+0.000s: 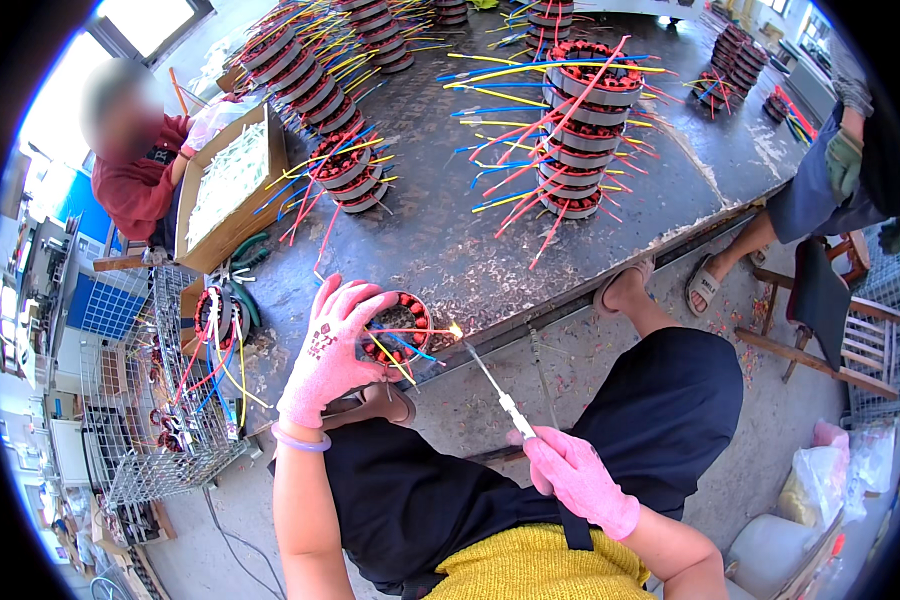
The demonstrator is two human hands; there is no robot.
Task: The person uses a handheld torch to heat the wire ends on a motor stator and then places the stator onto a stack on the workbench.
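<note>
My left hand [335,345], in a pink glove, grips a motor stator [426,318] at the table's near edge. The stator is a ring with red inner windings; red, blue and yellow wires come out of it. My right hand [573,474], also gloved in pink, is closed around the white handle of a long-nosed lighter [511,406]. Its thin metal neck points up and left. A small flame [456,329] glows at its tip, by the end of a red wire from the stator. Some fingers of both hands are hidden.
On the dark table [430,230] stand tall stacks of wired stators [588,140]. Left lie pliers [243,275], another stator [220,318] and a cardboard box [232,190]; a wire basket [160,420] hangs lower. One person [145,160] sits left, another [820,190] is right by a chair [820,310].
</note>
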